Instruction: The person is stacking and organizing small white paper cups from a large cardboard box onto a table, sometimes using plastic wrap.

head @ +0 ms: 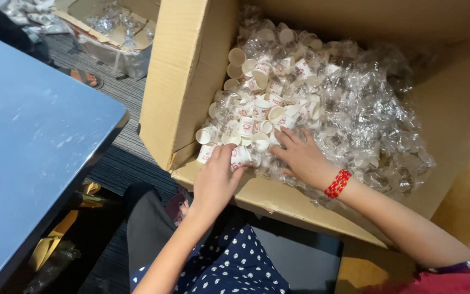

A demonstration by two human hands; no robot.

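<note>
Leftmost, a blue-grey worktop (pixel 33 136) fills the near left of the view; nothing rests on the visible part. Beyond it, upper left, a torn smaller carton (pixel 112 38) holds crumpled clear plastic, standing on dark ribbed carpet (pixel 123 158).

Centre: large open cardboard box (pixel 186 81), flaps up, tilted toward the wearer. Contents: a heap of small white paper cups (pixel 259 109) with red print, lying in all orientations, some mouths up, some on their sides. They are mixed with and partly under crinkled clear plastic wrap (pixel 365 120), which covers the right half of the box interior.

Left hand (pixel 216 177): at the near rim of the box, fingers curled closed around one small paper cup (pixel 240 157), lying sideways in the grip. More cups lie just beside it at the near left corner.

Right hand (pixel 300 155): palm down, fingers spread open, resting on the cups and plastic wrap near the front edge; it grips nothing that I can see. Red beaded bracelet (pixel 337 184) on that wrist.

Below the box: dark dotted fabric (pixel 229 261) on the wearer's lap.
</note>
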